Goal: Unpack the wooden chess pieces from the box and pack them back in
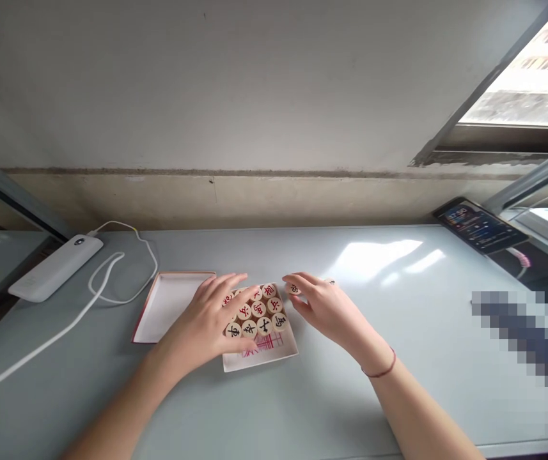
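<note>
Down at 6 o'clock on the table [398,358]: left hand [206,326] spread loose over the chess pieces [259,313] in the box tray [274,354], gripping nothing. Right hand [324,306] pinched one piece [293,289] at the tray's 1 o'clock edge. Roughly a dozen packed (near rows unfilled). Lid [168,306] parked at 9 o'clock.

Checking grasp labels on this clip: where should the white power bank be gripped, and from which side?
Take the power bank across its long narrow sides, from above. It lies flat, and the cable leaves its far end, so grip mid-body, clear of the plug.
</note>
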{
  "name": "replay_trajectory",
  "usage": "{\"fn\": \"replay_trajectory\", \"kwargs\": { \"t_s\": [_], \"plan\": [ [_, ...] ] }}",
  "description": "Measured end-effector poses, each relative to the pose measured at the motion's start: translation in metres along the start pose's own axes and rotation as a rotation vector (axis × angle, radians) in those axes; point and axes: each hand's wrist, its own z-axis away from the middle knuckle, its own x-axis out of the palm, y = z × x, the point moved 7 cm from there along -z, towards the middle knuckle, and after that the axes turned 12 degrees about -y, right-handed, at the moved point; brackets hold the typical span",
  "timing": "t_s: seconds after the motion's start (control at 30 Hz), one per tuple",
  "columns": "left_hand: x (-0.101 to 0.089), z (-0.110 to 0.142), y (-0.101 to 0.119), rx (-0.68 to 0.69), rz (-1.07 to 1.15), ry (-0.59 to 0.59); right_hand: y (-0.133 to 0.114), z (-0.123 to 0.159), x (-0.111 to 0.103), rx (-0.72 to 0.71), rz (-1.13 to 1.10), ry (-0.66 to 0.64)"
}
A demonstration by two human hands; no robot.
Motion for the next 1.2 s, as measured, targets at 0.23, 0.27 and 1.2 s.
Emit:
{"fn": "replay_trajectory", "kwargs": {
  "t_s": [0.23, 0.27, 1.2],
  "plan": [
    [-0.028, 0.005, 0.035, 0.095, 0.023, 0.31, -0.038, 0.014, -0.003, -0.128, -0.807, 0.056],
    [-0.03, 0.006, 0.04, 0.114, 0.034, 0.335, -0.043, 0.015, 0.0, -0.144, -0.866, 0.023],
    [-0.006, 0.014, 0.018, -0.04, 0.318, -0.344, -0.047, 0.017, 0.002, -0.177, -0.877, -0.155]
  ]
}}
